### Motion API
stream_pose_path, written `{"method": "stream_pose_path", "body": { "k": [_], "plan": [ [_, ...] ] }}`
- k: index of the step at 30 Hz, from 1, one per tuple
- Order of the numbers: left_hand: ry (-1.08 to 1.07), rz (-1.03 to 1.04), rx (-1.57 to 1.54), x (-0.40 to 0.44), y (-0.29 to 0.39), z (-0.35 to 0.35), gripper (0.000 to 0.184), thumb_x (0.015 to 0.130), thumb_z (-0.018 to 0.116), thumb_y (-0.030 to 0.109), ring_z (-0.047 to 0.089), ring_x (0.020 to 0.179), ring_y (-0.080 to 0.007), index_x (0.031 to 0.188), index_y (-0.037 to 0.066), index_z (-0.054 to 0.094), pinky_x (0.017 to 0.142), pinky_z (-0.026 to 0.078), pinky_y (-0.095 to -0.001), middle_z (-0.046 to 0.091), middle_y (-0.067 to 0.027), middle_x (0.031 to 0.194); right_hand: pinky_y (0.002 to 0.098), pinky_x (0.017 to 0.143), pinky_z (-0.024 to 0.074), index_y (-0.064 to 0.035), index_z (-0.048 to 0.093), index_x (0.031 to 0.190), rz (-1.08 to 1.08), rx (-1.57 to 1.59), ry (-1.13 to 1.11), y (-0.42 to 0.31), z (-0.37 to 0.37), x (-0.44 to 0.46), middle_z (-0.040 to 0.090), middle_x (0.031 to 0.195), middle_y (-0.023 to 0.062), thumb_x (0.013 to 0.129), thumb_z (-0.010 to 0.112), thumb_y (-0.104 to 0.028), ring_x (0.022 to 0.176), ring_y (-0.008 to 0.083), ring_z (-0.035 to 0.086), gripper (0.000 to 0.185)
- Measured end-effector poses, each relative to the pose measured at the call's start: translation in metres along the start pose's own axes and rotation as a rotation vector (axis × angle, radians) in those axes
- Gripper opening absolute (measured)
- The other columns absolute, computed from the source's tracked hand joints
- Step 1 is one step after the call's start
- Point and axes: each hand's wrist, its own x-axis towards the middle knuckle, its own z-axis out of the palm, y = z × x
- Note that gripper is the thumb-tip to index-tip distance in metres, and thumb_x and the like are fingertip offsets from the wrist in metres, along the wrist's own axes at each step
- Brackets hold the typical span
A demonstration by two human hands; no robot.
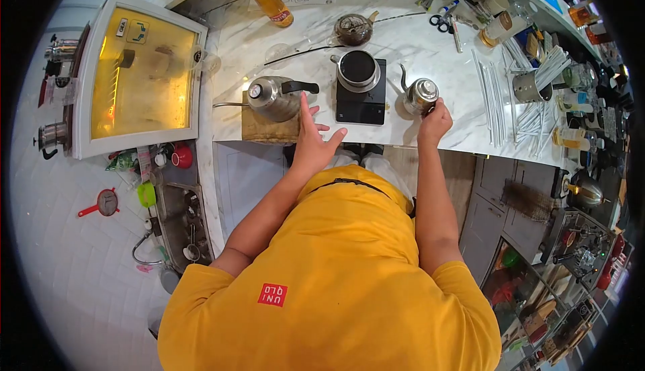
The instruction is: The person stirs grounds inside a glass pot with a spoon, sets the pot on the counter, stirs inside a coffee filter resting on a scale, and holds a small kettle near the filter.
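My right hand (435,128) is closed on the handle of a small steel gooseneck kettle (424,93), which is upright at the counter's near edge. My left hand (314,144) is open, fingers spread, just below the black handle of a larger steel kettle (272,99); I cannot tell whether a fingertip touches it. That kettle sits on a brown square base (259,128). Between my hands, a black digital scale (361,112) carries a metal-rimmed cup (359,70) whose inside looks dark. Behind it stands a round glass teapot (354,29) with dark contents.
An amber bottle (267,1) stands at the back left, near an open lit cabinet door (144,78). Rightward lie wrapped straws (494,99), a metal holder (533,87) of straws, scissors (441,23) and a glass jar (497,31). A sink (181,220) is at lower left.
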Motion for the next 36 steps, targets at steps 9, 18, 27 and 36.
{"method": "stream_pose_path", "body": {
  "k": [9,18,27,36],
  "plan": [
    [0.007,0.016,-0.007,0.023,0.006,-0.003,0.118,0.086,0.08,0.025,0.065,0.104,-0.0242,0.163,0.013,-0.009,0.087,0.053,-0.0381,0.043,-0.0243,0.149,0.0279,0.053,0.0275,-0.004,0.041,0.062,-0.146,0.043,-0.131,-0.12,0.021,-0.02,0.039,0.062,-0.0061,0.1,0.054,-0.014,0.06,0.005,0.033,0.041],
    [0.005,0.142,0.03,0.058,0.016,-0.011,0.109,0.078,0.087,0.026,0.064,0.103,-0.0282,0.162,0.014,0.018,0.089,0.054,-0.041,0.046,-0.0227,0.143,0.029,0.051,0.0244,-0.0015,0.04,0.062,-0.294,-0.135,-0.281,-0.16,0.038,-0.026,0.035,0.059,-0.0054,0.096,0.057,-0.012,0.059,0.005,0.03,0.04],
    [0.002,0.21,0.043,0.086,0.017,-0.005,0.115,0.069,0.093,0.025,0.065,0.106,-0.0261,0.162,0.019,0.024,0.089,0.054,-0.0403,0.05,-0.0201,0.146,0.0317,0.049,0.0229,0.0002,0.04,0.061,-0.461,-0.42,-0.39,-0.183,0.039,-0.017,0.032,0.055,-0.0016,0.094,0.06,-0.013,0.056,0.0066,0.028,0.04],
    [-0.019,0.191,0.009,0.087,0.019,-0.002,0.114,0.068,0.093,0.024,0.065,0.106,-0.0266,0.161,0.019,0.027,0.092,0.054,-0.041,0.052,-0.0208,0.144,0.0313,0.049,0.0241,0.0006,0.044,0.063,-0.548,-0.544,-0.453,-0.188,0.036,-0.007,0.036,0.055,-0.0014,0.097,0.058,-0.013,0.055,0.0058,0.03,0.039]
  ]
}}
